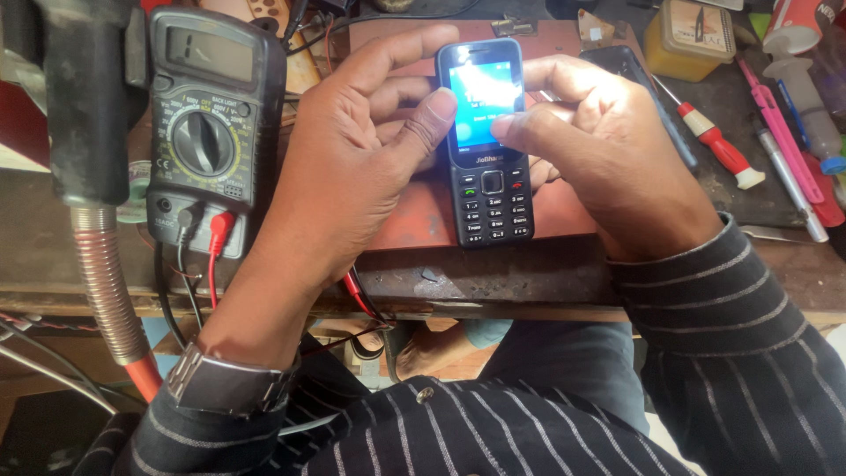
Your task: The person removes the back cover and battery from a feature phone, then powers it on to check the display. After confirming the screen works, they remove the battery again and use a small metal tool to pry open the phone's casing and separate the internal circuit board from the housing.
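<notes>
Left hand point(352, 150) curled round the left edge of the phone point(487, 141), thumb laid over the lit screen's left side, fingers half closed behind the case. Right hand point(599, 150) closed on the right edge, thumb tip pressed on the screen just above the keypad. Phone held upright between both hands, just over a reddish mat point(414, 211) on the worktop point(493, 282), screen bright, keys facing up. Cannot tell whether the bottom end rests on the mat or hangs clear.

Best done, by the look of it, with light even thumb pressure near the screen's edges rather than its middle, to spare the glass. Steady grip from behind with the fingers, so the case does not twist. Thumbs kept off the keys to avoid stray presses.

Left of the hands, a black multimeter point(211, 132) with its dial turned and red and black leads plugged in low. Further left, a dark tool on a ribbed coppery hose point(106, 282). Right of the hands, a second dark phone point(656, 115) lying flat, partly hidden, then a red-handled screwdriver point(718, 145), a pink tool point(780, 123) and a syringe point(806, 115). Yellow box point(687, 40) at the far edge. Watch point(225, 383) on the left wrist; striped sleeves on both arms.
</notes>
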